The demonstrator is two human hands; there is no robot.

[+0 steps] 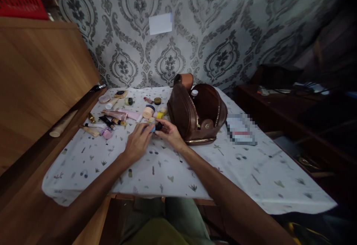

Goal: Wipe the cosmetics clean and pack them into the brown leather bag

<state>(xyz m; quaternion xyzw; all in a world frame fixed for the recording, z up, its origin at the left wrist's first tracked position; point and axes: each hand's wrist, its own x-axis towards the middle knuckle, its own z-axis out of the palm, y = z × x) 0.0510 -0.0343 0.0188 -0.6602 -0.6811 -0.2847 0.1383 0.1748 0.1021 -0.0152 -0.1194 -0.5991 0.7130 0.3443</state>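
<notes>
My left hand (138,141) is closed around a small blue container (152,128) at the middle of the table. Most of that container is hidden behind the fingers, so its exact kind does not show. From the other side my right hand (171,135) pinches its black cap (158,126). Just right of my hands stands a brown leather toiletry bag (181,113), unzipped, with a white-capped bottle (194,94) inside. Beyond my hands lie a cream jar with a dark lid (148,112) and a yellow-lidded container (158,115).
Tubes and cosmetics, among them a pink tube (133,115) and a purple round item (106,133), lie at the left. A white patterned cloth (167,178) covers the table. A blurred-out flat packet (241,129) lies right of the bag. A wooden cabinet (41,77) borders the left.
</notes>
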